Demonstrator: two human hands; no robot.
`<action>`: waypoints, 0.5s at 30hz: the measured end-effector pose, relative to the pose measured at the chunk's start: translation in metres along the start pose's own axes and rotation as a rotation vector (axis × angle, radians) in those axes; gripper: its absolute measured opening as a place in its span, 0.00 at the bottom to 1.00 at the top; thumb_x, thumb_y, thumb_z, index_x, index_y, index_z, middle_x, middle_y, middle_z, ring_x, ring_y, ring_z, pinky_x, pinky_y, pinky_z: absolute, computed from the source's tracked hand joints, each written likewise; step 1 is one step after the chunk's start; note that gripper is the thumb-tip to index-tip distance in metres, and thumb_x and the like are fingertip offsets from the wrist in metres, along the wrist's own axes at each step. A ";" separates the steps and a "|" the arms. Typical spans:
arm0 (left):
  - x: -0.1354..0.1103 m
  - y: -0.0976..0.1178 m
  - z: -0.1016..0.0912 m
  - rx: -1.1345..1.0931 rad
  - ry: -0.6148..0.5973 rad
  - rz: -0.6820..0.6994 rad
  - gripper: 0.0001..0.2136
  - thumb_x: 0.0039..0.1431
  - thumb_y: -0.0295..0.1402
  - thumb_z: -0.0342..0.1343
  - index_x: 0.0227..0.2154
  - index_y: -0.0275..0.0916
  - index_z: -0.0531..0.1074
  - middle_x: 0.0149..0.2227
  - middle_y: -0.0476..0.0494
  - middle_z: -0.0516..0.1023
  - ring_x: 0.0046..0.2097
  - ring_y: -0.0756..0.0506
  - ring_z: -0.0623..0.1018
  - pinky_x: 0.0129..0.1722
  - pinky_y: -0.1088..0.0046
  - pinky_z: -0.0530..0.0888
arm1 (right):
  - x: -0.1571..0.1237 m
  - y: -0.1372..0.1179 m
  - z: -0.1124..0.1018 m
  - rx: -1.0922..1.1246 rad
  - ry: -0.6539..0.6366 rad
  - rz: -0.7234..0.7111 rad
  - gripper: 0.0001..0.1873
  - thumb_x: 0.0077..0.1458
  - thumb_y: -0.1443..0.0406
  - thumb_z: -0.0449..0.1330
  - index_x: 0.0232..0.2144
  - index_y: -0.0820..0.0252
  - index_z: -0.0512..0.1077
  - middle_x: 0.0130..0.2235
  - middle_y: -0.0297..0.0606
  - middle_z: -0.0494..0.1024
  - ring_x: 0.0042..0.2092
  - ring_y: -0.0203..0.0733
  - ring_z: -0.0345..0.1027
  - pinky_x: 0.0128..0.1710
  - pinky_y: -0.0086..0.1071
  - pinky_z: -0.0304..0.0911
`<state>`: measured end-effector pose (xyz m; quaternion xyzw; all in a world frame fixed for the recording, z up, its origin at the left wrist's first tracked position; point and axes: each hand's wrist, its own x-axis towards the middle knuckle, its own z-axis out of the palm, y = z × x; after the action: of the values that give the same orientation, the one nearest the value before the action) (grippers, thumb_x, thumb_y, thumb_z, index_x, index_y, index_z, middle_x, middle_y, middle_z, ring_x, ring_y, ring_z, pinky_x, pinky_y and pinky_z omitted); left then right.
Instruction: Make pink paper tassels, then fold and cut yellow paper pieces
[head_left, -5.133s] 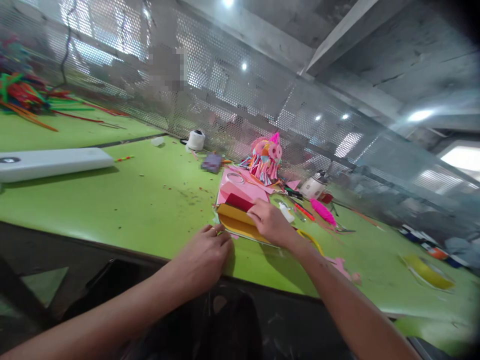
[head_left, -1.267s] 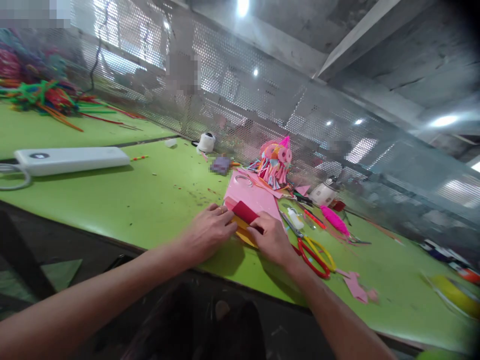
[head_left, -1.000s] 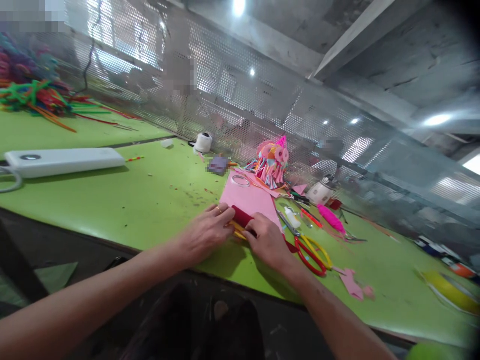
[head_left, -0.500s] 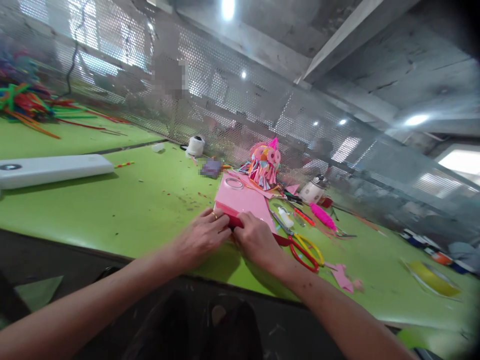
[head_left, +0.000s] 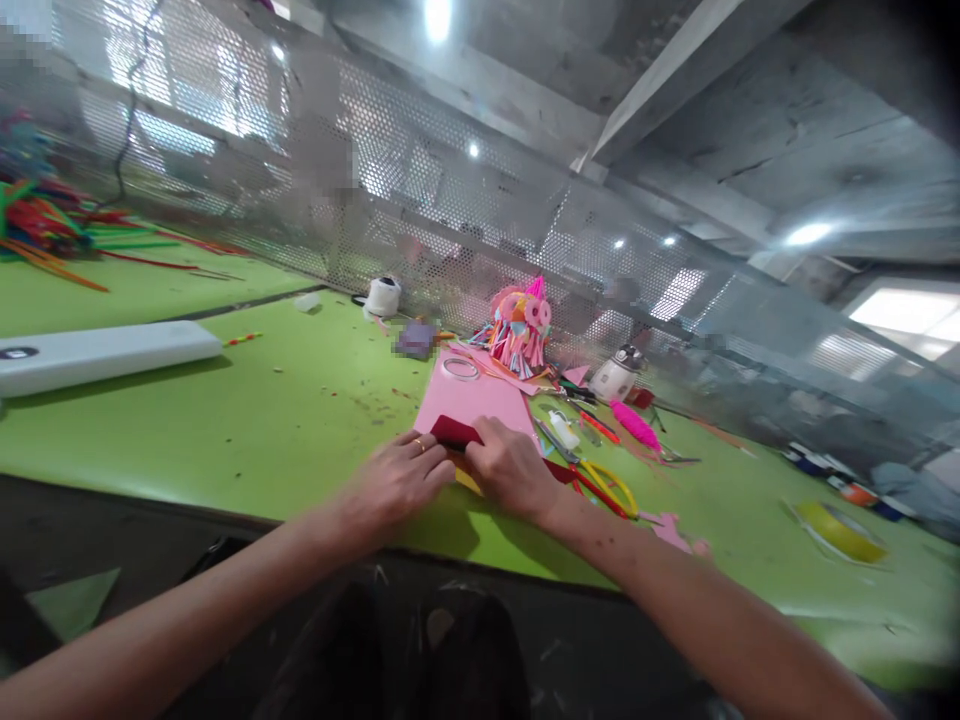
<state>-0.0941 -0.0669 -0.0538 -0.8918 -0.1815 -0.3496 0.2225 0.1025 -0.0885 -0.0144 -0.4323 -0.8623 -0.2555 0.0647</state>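
A dark red strip [head_left: 454,432], perhaps paper or felt, stretches between my two hands at the table's front edge. My left hand [head_left: 405,485], a ring on one finger, has its fingers closed on the strip's left part. Gripping it with thumb and curled fingers is my right hand [head_left: 514,472], and more red shows past its right side. Something yellow-orange [head_left: 466,480] peeks out below the strip; I cannot make out what it is. Pink sheets [head_left: 487,395] lie just beyond my hands, with a metal ring [head_left: 460,370] on top.
Scissors with yellow [head_left: 616,485] and red handles lie right of my right hand. Behind are a small glue bottle [head_left: 564,430], a magenta yarn bundle [head_left: 635,425] and a fringed pink piece [head_left: 523,325]. A white case [head_left: 112,352] lies left; yellow tape [head_left: 840,530] sits far right.
The red strip's middle now stands up higher and shows more of its face between my hands. Both hands keep hold of it. The camera view has shifted slightly.
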 end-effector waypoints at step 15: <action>-0.001 0.048 -0.064 -0.293 -0.063 0.129 0.09 0.65 0.26 0.44 0.31 0.39 0.67 0.36 0.40 0.75 0.40 0.43 0.74 0.43 0.64 0.73 | 0.005 -0.004 -0.007 0.023 -0.111 -0.015 0.10 0.59 0.70 0.53 0.31 0.63 0.73 0.39 0.46 0.69 0.41 0.46 0.63 0.33 0.36 0.59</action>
<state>-0.1064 -0.1404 -0.0252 -0.9351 -0.0778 -0.3291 0.1064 0.0951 -0.0903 -0.0077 -0.4386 -0.8707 -0.2218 0.0198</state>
